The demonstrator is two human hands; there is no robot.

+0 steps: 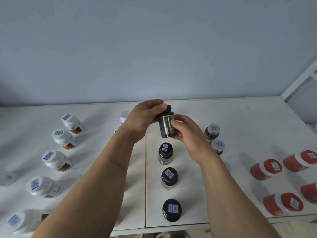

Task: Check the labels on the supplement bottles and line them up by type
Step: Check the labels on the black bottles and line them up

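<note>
I hold a black supplement bottle with a gold-trimmed label upright above the table's far middle. My left hand grips its cap and upper side. My right hand grips its lower right side. Below it, three black-capped bottles stand in a column toward me. A column of several white bottles runs down the left. Several red bottles sit at the right. Two dark bottles with grey caps stand just right of my right hand.
A pale-capped bottle is partly hidden behind my left wrist. Two white tables meet at a seam down the middle. A bare wall rises behind the tables. A white metal frame stands at the far right.
</note>
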